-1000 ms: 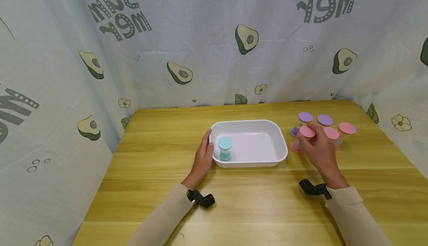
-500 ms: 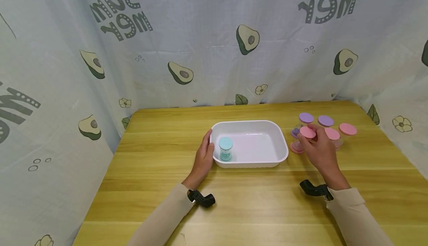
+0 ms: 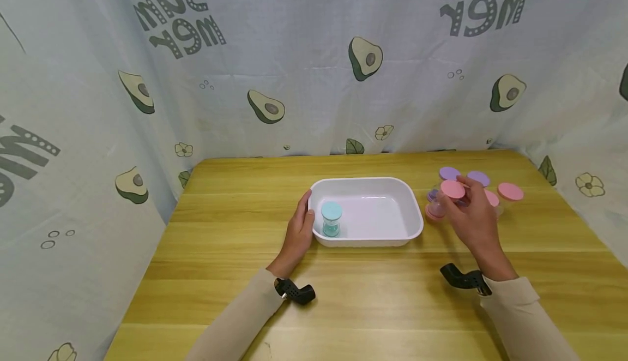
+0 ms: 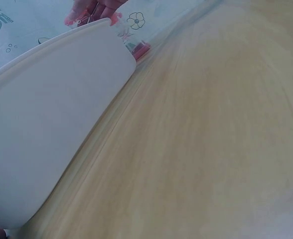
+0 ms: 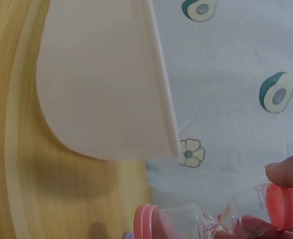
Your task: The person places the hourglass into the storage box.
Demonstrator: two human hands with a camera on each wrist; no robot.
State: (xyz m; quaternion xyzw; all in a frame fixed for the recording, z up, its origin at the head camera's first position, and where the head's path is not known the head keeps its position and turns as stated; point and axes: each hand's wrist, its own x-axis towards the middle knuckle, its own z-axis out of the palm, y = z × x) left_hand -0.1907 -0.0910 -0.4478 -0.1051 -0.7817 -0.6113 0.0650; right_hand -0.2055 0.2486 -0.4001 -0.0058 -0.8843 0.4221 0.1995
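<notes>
In the head view my right hand (image 3: 473,216) pinches a pink sand timer (image 3: 452,190) by its top cap. The right wrist view shows the clear glass of this timer (image 5: 184,221) between two pink caps, with a thumb (image 5: 286,173) on the upper cap. Along the left end of a white tray (image 3: 373,235), my left hand (image 3: 297,230) rests with fairly straight fingers against the outer wall. A light blue sand timer (image 3: 331,219) stands upright inside the tray, near its left end.
Right of the tray, close around my right hand, stand two purple-capped timers (image 3: 449,173) and two more pink-capped ones (image 3: 510,191), one partly hidden by the hand. A wooden table (image 3: 373,295) carries everything; a patterned curtain (image 3: 304,61) hangs behind it.
The pink timer in my right hand has risen slightly and tilted, its base shifting a little to the left. My left hand and the tray have stayed put.
</notes>
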